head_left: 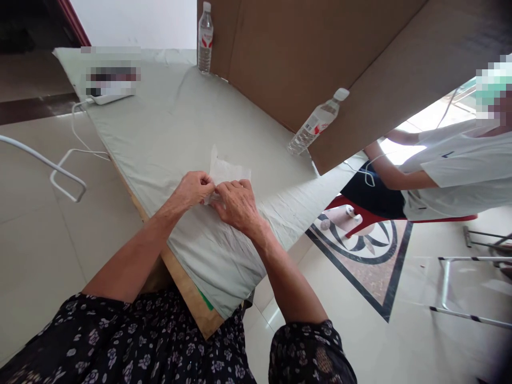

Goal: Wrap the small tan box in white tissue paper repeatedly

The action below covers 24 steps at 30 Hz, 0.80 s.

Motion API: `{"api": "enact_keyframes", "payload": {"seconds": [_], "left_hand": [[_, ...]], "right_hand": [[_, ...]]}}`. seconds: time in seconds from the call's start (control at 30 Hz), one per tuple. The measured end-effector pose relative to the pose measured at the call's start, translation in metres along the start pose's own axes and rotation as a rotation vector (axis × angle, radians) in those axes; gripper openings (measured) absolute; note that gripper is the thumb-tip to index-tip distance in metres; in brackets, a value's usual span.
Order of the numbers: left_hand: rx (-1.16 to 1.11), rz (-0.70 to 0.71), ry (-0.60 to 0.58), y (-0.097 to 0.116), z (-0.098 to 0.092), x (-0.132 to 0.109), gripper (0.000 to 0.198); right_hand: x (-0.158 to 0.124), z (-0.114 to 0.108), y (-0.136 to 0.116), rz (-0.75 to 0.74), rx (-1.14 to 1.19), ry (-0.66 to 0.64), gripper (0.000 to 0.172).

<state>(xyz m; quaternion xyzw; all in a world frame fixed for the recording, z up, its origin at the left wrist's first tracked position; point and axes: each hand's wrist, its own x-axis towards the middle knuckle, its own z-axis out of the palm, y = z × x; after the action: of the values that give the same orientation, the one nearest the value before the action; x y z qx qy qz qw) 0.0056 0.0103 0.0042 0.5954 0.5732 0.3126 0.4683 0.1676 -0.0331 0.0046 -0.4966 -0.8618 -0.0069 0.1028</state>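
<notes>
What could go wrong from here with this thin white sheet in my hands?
The thin white sheet could tear or crease, since your left hand and right hand are close together at its near edge. The tablecloth is wrinkled around your hands, so it might drag or bunch up. The nearer water bottle, beside the cardboard panel, could get knocked over if your right hand swings outward.

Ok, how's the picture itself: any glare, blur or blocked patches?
Head view: left hand and right hand look fairly clear; the thin sheet stands out only weakly against the pale cloth. Head view, right side: glare washes out the area by the other person's arms. Head view, upper left: pixel blocks partly hide a white object.
</notes>
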Motion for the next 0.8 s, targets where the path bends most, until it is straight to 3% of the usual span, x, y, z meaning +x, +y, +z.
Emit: {"api": "enact_keyframes", "payload": {"seconds": [0.23,0.3,0.37,0.47,0.6,0.7,0.8], "left_hand": [[-0.004,0.06,-0.263,-0.011,-0.016,0.0,0.034],[0.134,0.182,-0.245,-0.015,-0.015,0.0,0.031],[0.321,0.323,-0.154,-0.018,-0.008,-0.002,0.028],[0.499,0.445,-0.041,-0.021,0.002,-0.006,0.028],[0.546,0.49,-0.016,-0.024,0.009,-0.009,0.03],[0.566,0.504,-0.018,-0.025,0.009,-0.01,0.032],[0.61,0.509,-0.012,-0.025,0.01,-0.011,0.031]], "right_hand": [[-0.011,0.0,0.001,-0.007,0.092,0.025,0.016],[-0.013,0.002,0.002,-0.005,0.115,0.037,0.019],[-0.016,0.003,0.004,-0.011,0.155,0.06,0.021],[-0.028,0.004,0.011,0.015,0.229,0.19,0.018],[-0.06,0.008,0.025,0.361,0.322,0.415,0.017],[-0.079,0.013,0.036,0.653,0.469,0.32,0.045],[-0.082,0.018,0.041,0.802,0.588,0.179,0.073]]}}
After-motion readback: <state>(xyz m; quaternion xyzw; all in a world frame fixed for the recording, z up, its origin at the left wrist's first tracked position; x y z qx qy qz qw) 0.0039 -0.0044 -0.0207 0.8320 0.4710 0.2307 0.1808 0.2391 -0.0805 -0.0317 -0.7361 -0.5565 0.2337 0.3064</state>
